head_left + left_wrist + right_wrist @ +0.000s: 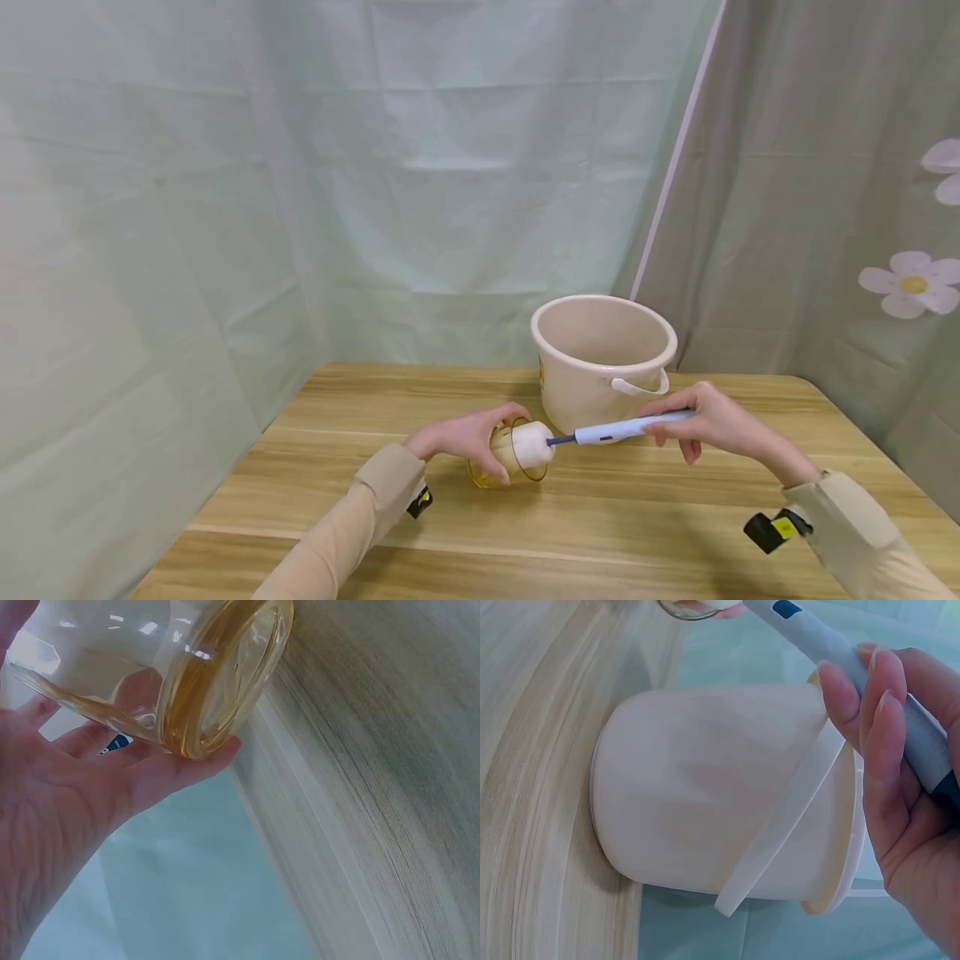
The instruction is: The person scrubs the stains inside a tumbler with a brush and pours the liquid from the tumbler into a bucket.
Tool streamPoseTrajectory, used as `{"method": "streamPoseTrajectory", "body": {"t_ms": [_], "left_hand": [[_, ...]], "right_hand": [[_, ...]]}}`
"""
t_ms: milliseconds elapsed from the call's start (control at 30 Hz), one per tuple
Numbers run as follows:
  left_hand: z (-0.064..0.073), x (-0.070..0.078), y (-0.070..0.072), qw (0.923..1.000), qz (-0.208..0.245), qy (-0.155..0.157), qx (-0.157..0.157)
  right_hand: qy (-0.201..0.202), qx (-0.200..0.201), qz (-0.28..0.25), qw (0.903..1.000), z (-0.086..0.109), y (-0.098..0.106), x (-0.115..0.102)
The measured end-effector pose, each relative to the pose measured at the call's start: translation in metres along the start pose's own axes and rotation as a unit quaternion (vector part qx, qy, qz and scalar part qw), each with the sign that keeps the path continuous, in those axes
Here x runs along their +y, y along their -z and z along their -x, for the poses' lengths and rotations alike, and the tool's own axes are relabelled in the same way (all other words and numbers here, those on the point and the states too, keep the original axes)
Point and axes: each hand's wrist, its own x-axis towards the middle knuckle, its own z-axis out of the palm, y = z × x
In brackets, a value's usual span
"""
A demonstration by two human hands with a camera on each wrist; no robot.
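Observation:
My left hand [483, 437] grips an amber glass cup [487, 472], tilted on its side with its mouth toward the right. In the left wrist view the fingers curl round the cup's thick base [214, 682]. A cup brush with a white sponge head [532, 444] and a pale blue handle [611, 431] points into the cup; the head sits partly inside the mouth. My right hand [712, 423] holds the brush by the far part of its handle. In the right wrist view the fingers wrap that handle [821, 641].
A cream bucket [577, 392] with a white carrying handle [637, 387] stands just behind the brush, near the back of the wooden table [600, 533]. Pale curtains [480, 167] hang behind and beside the table.

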Motion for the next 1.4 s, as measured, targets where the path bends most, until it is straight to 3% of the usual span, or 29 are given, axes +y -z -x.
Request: {"method": "streamPoseTrajectory", "body": {"t_ms": [733, 1400], "left_hand": [[-0.001, 0.002, 0.001, 0.9999, 0.008, -0.006, -0.001], [-0.001, 0.001, 0.001, 0.9999, -0.003, -0.011, -0.006]], "right_hand": [[-0.033, 0.013, 0.032, 0.9989, -0.003, 0.005, 0.000], [-0.031, -0.016, 0.029, 0.9990, 0.005, 0.011, -0.001]]}}
